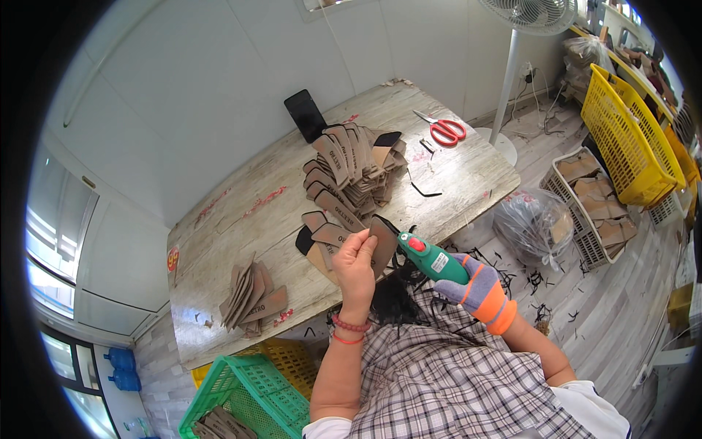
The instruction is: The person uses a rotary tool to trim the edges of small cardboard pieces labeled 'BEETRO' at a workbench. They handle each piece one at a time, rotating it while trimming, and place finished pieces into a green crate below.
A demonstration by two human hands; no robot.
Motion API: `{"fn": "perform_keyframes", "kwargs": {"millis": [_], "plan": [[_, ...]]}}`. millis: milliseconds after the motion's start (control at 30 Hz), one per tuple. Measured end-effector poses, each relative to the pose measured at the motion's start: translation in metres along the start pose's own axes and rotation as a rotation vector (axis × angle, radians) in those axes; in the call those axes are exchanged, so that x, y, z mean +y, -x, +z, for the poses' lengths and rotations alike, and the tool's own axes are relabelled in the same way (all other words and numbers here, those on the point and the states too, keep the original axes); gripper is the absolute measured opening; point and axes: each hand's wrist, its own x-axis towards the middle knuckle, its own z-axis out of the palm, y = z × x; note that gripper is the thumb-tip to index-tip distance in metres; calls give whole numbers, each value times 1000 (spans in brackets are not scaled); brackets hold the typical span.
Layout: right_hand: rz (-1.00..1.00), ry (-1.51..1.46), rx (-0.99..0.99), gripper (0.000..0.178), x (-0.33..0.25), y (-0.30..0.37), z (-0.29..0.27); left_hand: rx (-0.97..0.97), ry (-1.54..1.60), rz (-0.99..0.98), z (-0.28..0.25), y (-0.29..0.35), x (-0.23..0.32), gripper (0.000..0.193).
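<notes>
My bare left hand (355,265), with red bracelets at the wrist, pinches a brown flat piece with a black edge (383,246), tilted upright near the table's front edge. In a grey and orange glove, my right hand (484,293) grips a green hand-held electric tool with a red button (433,262). The tool's tip is at the black edge of the piece; whether they touch I cannot tell. Just beyond my left hand lies a fanned heap of similar brown pieces (349,167). To its left sits a smaller stack (252,296) of them.
On the worn table (241,227) are red-handled scissors (444,132), a black phone (305,115) and black scraps. Below stands a green basket (241,388). At right are a fan (504,95), a plastic bag (534,227), a filled crate (585,241) and a yellow basket (629,139).
</notes>
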Motion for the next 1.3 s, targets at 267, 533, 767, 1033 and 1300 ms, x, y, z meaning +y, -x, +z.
{"fn": "perform_keyframes", "kwargs": {"millis": [267, 533, 767, 1033, 1300], "plan": [[-11, 12, 13, 57, -10, 0, -3, -156, -118, 52, -2, 4, 1, 14], [-2, -7, -13, 57, -6, 0, -6, -282, -286, 147, -14, -6, 14, 11], [-56, 49, -19, 58, -2, 1, -9, -380, -597, 403, -22, -20, 38, 8], [-29, 30, -52, 60, -4, 2, -9, -501, -773, 527, -31, -35, 63, 6], [1, 54, -76, 59, -13, 4, -11, -607, -914, 639, -30, -46, 81, 8]]}}
